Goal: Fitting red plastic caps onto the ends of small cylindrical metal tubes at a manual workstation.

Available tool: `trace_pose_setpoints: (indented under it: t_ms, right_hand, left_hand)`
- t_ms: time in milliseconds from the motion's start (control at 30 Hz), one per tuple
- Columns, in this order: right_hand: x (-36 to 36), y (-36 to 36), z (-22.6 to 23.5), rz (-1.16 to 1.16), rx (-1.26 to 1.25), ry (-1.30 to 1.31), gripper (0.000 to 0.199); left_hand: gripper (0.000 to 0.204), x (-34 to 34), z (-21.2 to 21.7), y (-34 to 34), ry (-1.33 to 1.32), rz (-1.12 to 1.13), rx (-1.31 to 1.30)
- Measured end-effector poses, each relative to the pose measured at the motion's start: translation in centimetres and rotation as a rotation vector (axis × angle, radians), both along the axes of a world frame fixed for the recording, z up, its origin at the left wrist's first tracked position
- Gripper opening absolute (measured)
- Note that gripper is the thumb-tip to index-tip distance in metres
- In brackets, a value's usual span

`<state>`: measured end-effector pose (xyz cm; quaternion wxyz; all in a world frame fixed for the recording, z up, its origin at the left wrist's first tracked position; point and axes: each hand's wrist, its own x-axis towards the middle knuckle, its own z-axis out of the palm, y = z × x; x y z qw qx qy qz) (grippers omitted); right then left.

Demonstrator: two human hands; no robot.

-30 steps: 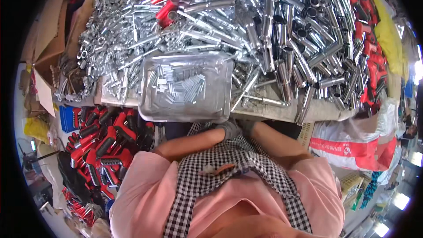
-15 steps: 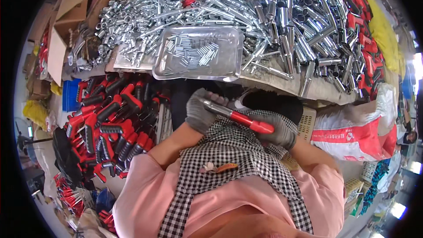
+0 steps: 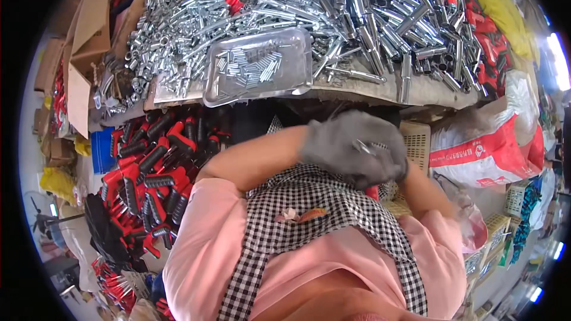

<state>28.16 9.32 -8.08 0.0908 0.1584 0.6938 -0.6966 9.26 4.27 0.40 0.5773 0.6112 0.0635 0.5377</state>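
My left hand (image 3: 336, 142), in a grey work glove, reaches across in front of my body and lies over my right hand. Also gloved in grey, my right hand (image 3: 389, 163) is closed beneath and beside it. Between the fingers shows a bit of shiny metal (image 3: 363, 147), and a red end (image 3: 372, 192) pokes out below. These look like parts of one red-and-chrome tool, mostly hidden by the gloves. Both hands seem closed around it, above my checked apron (image 3: 309, 226).
A metal tray (image 3: 294, 77) holding small silver pins sits at the bench edge, before heaped chrome sockets and tubes (image 3: 410, 24). Red-and-black handled tools (image 3: 157, 166) pile up at left. A beige plastic basket (image 3: 416, 142) and a red-and-white sack (image 3: 488, 148) are at right.
My left hand has moved right from the tool's chrome end and now covers my right hand. The tool, seen lengthwise before, is mostly hidden. The view has shifted slightly.
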Motion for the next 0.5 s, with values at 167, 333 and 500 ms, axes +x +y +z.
trace_pose_setpoints:
  t_ms: [167,333,500]
  right_hand:
    - [12.0,-0.6,-2.3,-0.652,0.058,-0.191,0.026]
    - [21.7,-2.2,-17.3,-1.202,0.351,-0.703,0.035]
    - [26.8,1.7,-32.7,-0.634,0.22,-1.247,0.031]
  left_hand:
    - [0.069,-2.4,-1.4,-0.9,0.962,0.643,0.458]
    - [0.044,-11.4,-1.9,-2.8,1.281,1.2,0.248]
    - [0.038,-18.9,-3.0,-3.2,1.647,1.494,-0.185]
